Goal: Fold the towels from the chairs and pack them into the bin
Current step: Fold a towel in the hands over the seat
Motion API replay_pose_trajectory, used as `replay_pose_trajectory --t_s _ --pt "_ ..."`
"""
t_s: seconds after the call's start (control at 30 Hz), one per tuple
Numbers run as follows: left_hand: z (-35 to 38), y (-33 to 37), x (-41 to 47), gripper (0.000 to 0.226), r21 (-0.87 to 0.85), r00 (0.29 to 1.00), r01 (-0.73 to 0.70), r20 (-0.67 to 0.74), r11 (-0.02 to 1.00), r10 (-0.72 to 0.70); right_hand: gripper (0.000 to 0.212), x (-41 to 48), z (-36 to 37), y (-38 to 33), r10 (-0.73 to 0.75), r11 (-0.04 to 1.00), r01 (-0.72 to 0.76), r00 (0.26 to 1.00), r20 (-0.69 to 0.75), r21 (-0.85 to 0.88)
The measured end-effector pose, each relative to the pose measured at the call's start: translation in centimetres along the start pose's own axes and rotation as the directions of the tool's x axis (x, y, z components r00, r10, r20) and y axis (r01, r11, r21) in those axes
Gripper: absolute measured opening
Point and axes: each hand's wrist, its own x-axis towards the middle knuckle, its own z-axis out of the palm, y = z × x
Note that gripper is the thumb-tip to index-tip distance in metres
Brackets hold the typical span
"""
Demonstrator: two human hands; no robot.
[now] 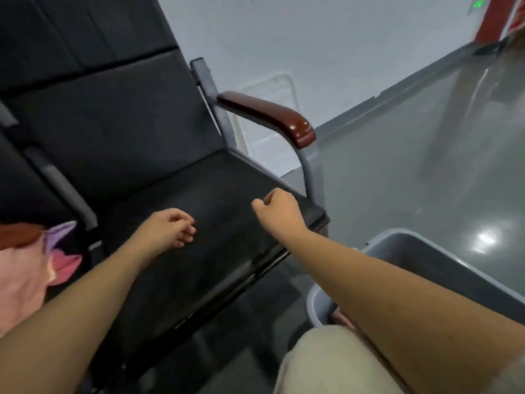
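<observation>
So the black padded chair seat (199, 191) in front of you is bare, which makes it your folding table. The grey plastic bin (397, 234) sits on the floor just beside your right knee. There's a pinkish scrap low inside it, but I can't tell what it is. The crumpled pile of pink, purple and orange towels (25, 271) is on the next seat over, at your left elbow.

Your left hand (170, 228) hovers over the seat with its fingers loosely curled, nothing in it. Your right hand (279, 210) is curled tighter, near enough a fist, and also empty.

My take: reach left, grab one towel by two corners, spread it flat on the seat and smooth it before you fold. The seat looks slick, so pin the fold with one palm. Fold small enough to drop flat into the bin.

Around you there's a glossy grey floor (412, 143) catching lamp glare, a plain pale wall (312, 38), and a reddish-brown wooden armrest (270, 115) on the chair's right side.
</observation>
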Motion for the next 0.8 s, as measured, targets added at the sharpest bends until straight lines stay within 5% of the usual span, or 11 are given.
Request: replay_pose_trajectory --t_s 0.2,0.3,0.43,0.53,0.63,0.8 --pt "-14.2 -11.2 -5.0 0.016 0.325 0.893 0.092 -0.446 0.941 0.067 0.029 -0.6 12.5 -9.8 -0.097 0.985 0.136 0.944 0.315 -0.104" --pt "-19.1 -16.5 -7.5 0.01 0.44 0.808 0.173 -0.575 0.881 0.128 0.026 -2.1 18.7 -14.3 -0.169 0.969 0.225 0.902 0.398 -0.099" --pt "-22.3 -23.1 -10.1 0.033 0.566 0.688 0.304 -0.687 0.766 0.235 0.038 -4.4 27.0 -18.2 -0.254 0.943 0.326 0.833 0.492 -0.063" --pt "-25.0 -26.4 -10.5 0.044 0.494 0.559 0.389 -0.797 0.777 0.228 0.038 -6.3 33.0 -19.6 -0.288 0.924 0.379 0.779 0.557 -0.052" --pt "-26.5 -27.5 -10.0 0.069 0.393 0.603 0.336 -0.788 0.856 0.125 0.014 -7.4 36.4 -20.5 -0.371 0.892 0.453 0.737 0.566 -0.004" --pt "-27.7 -28.8 -8.4 0.057 0.219 0.61 0.332 -0.791 0.917 -0.032 0.04 -8.6 42.1 -23.3 -0.485 0.838 0.541 0.689 0.538 0.062"
